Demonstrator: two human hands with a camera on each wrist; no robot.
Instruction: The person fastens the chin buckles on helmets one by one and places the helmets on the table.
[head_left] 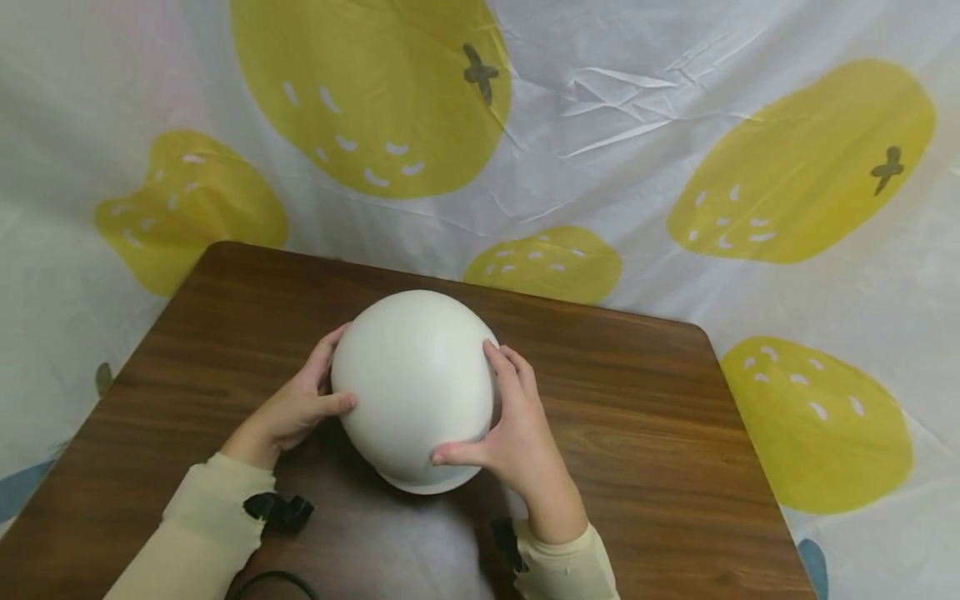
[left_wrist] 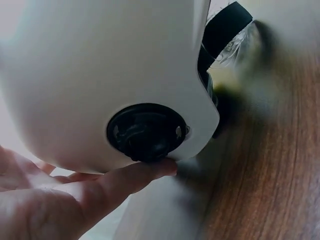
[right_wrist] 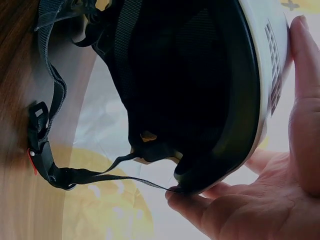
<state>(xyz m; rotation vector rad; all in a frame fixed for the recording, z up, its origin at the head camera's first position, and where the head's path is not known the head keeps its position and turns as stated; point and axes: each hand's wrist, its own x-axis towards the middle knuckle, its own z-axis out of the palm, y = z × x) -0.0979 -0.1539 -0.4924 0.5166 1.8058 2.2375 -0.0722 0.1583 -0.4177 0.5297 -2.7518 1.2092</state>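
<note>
A smooth white helmet [head_left: 416, 375] is held between two hands over the brown table, dome toward the head camera. My left hand [head_left: 300, 404] grips its left side, thumb on the shell. On the other side my right hand [head_left: 517, 421] holds it with thumb and fingers spread round the curve. The left wrist view shows a round black knob [left_wrist: 146, 131] on the shell, close to a fingertip, and a black strap [left_wrist: 225, 32]. Seen from the right wrist, the dark inside [right_wrist: 185, 75] faces the camera, and a chin strap with a black buckle [right_wrist: 47, 162] hangs loose.
The wood-grain table [head_left: 637, 442] reaches back to a white curtain [head_left: 600, 150] printed with yellow fruit. A black cable [head_left: 277, 575] curves at the front edge of the head view. Small black devices [head_left: 281, 510] sit at both wrists.
</note>
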